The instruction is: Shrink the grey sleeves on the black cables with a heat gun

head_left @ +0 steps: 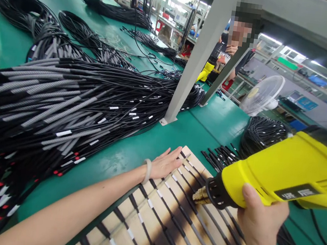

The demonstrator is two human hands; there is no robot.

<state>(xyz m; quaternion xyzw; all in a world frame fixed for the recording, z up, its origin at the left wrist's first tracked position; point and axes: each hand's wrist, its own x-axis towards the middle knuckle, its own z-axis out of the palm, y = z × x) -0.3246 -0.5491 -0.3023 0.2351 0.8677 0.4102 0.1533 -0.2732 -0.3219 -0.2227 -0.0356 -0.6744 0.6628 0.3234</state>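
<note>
My right hand point(260, 221) grips the handle of a yellow heat gun point(290, 172), whose brass nozzle point(202, 195) points left and down, just above a scorched wooden board point(148, 234). Black cables with grey sections and white labels point(165, 236) lie side by side across that board. My left hand point(162, 163) rests flat and open at the board's far corner, touching the wood or the cable ends, with a pale bangle point(146, 171) on its wrist. A large bundle of black and grey cables point(61, 112) lies to the left of my left arm.
The board sits on a green workbench point(160, 146), among several cable coils, including one point(263, 136) at the right. Grey steel uprights point(205, 51) rise from the bench. Beyond them stand a co-worker point(233, 47), a second yellow heat gun point(206, 71) and a white fan point(261, 95).
</note>
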